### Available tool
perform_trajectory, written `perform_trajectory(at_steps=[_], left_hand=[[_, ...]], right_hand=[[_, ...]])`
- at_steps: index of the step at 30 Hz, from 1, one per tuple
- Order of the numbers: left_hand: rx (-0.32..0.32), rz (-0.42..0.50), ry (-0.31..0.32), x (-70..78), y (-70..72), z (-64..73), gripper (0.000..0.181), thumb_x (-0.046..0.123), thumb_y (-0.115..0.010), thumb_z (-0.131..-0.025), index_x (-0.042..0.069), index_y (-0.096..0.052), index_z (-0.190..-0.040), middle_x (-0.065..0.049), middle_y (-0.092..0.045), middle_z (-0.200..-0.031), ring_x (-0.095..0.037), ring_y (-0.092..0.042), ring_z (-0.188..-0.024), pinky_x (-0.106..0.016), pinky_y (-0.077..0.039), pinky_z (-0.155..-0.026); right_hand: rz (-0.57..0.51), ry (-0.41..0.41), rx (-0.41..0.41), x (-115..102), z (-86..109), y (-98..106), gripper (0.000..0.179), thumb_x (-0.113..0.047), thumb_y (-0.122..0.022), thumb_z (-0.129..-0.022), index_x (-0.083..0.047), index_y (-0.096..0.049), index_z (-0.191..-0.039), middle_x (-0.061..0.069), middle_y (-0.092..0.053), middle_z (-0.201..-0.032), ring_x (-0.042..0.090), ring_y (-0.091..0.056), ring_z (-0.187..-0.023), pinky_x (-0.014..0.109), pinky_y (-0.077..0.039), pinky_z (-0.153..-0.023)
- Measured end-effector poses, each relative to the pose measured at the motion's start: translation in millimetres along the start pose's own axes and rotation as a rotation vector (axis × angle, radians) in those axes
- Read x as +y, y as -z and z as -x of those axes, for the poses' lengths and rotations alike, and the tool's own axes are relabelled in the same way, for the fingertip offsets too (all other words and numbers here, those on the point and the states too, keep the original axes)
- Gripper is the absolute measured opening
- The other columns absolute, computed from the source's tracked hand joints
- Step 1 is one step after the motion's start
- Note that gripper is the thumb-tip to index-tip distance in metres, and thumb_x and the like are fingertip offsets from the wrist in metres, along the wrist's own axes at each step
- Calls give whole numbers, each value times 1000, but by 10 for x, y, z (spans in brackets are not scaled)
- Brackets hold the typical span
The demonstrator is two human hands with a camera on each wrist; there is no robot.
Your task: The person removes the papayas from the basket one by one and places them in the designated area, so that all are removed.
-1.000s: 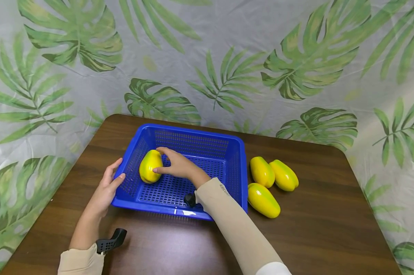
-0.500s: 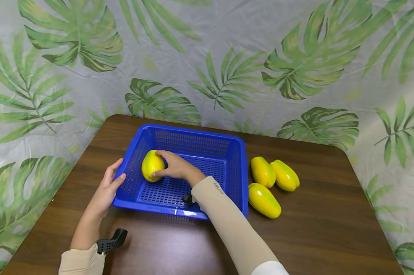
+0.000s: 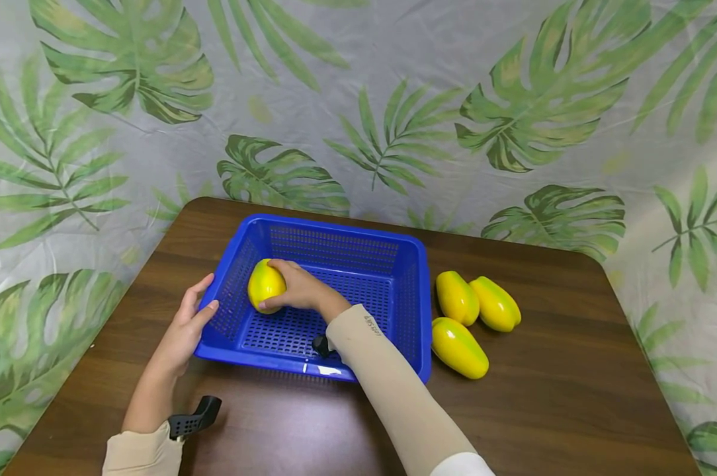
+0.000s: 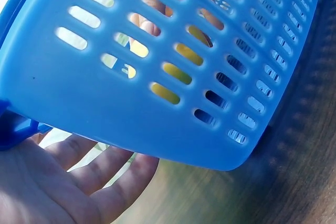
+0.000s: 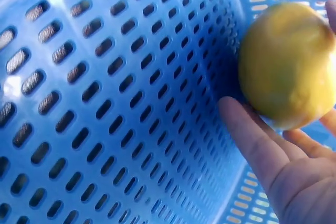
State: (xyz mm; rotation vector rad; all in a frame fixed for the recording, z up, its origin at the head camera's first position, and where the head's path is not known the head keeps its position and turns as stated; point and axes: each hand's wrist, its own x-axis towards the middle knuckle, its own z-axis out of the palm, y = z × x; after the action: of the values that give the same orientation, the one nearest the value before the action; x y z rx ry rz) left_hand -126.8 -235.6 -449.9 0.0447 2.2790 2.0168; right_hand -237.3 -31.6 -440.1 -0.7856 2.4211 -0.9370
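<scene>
A glossy yellow papaya [image 3: 266, 285] with a green streak is in the left part of a blue plastic basket [image 3: 335, 231]. My right hand [image 3: 301, 287] holds it from the right, thumb on the near side and fingers over the far side. The right wrist view shows the papaya [image 5: 289, 64] against the fingers, near the perforated wall. My left hand [image 3: 182, 324] grips the basket's left rim. Its fingers lie outside the wall in the left wrist view, where the left hand [image 4: 79, 182] is below the rim; the thumb is hidden there.
Outside the basket's right side, three more papayas lie close together: one nearest me [image 3: 460, 348], one behind it [image 3: 456, 297] and one farther right [image 3: 494, 304]. All stand on a brown wooden table [image 3: 561, 370]. A leaf-printed cloth [image 3: 394, 46] hangs behind the table.
My right hand has closed farther round the papaya, which has shifted slightly right within the basket. The left hand keeps its place on the rim.
</scene>
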Motion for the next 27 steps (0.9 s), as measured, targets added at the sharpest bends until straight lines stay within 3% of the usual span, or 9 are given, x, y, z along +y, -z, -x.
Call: perform_trajectory(at_steps=[14,21,27], left_hand=[[2,-22,-14,22,11,-5,56,30,-35,-98,13,-8,-144,-22,-26,-131,-13,-47,-99,-23,-44,-74],[-2,-7,40,32,-80,-11,57,29,-36,-98,14,-6,-145,-19,-21,-138,-19,-43,-105,-24,-42,-78],[20,-16,64,40,-70,42,57,29,-36,-98,16,-7,-144,-17,-23,-137,-18,-44,-103,-24,-42,-77]], right_hand=[[-35,67,55,22,12,48,75,-25,-74,-73,-9,-36,-136,8,-38,-133,18,-40,-114,26,-36,-88],[-96,66,80,89,141,175,75,-22,-75,-72,-11,-37,-136,8,-36,-134,19,-40,-113,28,-38,-86],[-139,100,132,101,224,285,76,-24,-75,-72,-12,-37,-136,6,-36,-134,18,-41,-112,29,-40,-85]])
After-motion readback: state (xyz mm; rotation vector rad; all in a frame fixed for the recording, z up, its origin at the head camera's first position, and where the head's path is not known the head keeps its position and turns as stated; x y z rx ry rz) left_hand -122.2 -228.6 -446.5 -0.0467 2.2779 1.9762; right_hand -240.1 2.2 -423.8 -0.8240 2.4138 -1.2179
